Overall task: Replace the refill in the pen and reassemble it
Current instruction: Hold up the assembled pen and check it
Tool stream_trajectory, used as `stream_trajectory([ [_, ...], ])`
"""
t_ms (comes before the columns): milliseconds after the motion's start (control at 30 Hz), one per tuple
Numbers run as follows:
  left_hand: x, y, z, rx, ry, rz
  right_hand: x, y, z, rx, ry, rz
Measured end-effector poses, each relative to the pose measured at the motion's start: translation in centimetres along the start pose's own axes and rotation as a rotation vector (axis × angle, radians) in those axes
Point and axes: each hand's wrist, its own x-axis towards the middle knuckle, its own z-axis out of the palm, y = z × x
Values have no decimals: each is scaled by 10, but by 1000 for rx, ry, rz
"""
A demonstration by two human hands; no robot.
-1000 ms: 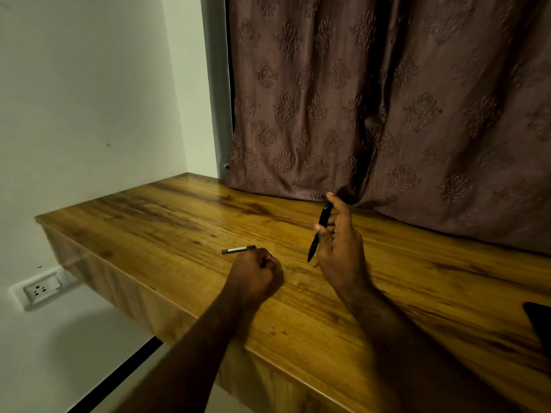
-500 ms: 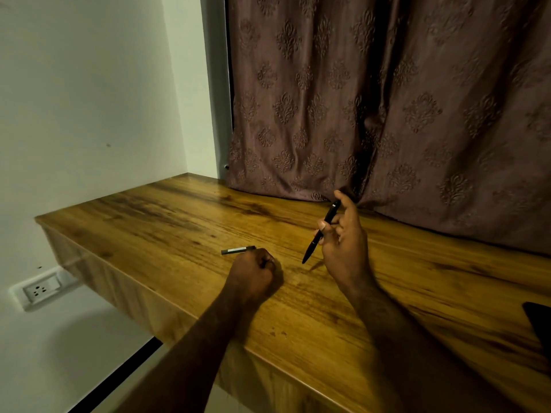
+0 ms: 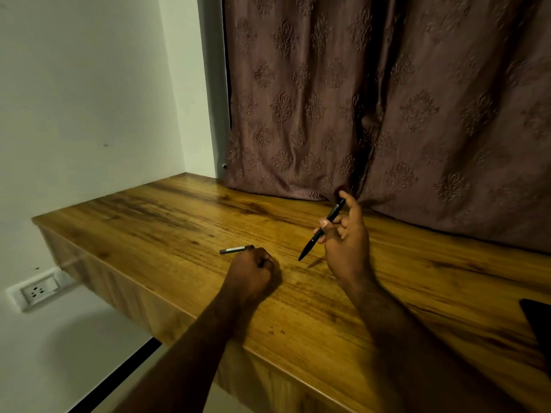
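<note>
My right hand (image 3: 346, 245) holds a black pen (image 3: 320, 231) between thumb and fingers, slanted with its tip pointing down-left just above the wooden table (image 3: 167, 222). A thin dark refill (image 3: 236, 249) with a pale band lies flat on the table, left of the pen tip. My left hand (image 3: 252, 271) rests as a closed fist on the table, just right of and below the refill's near end; whether it touches the refill or holds anything I cannot see.
A brown patterned curtain (image 3: 387, 99) hangs behind the table and touches its back edge. A wall socket (image 3: 37, 290) sits low on the left wall. A dark object (image 3: 539, 320) shows at the right edge.
My right hand has tilted the pen from nearly upright to a flatter slant, tip swinging left. The left fist and the refill have stayed put.
</note>
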Motion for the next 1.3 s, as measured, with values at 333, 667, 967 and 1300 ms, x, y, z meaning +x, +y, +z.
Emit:
stream_trajectory([
  [333,-3,6,-1,5,-1,-5,0,-3,0,46,5,15],
  [667,-6,7,0,10,37,1,6,1,-2,106,84,69],
  [967,-11,16,-3,31,16,57,6,0,-2,106,108,74],
  [1300,-10,16,-2,22,28,66,4,-2,2,106,50,48],
])
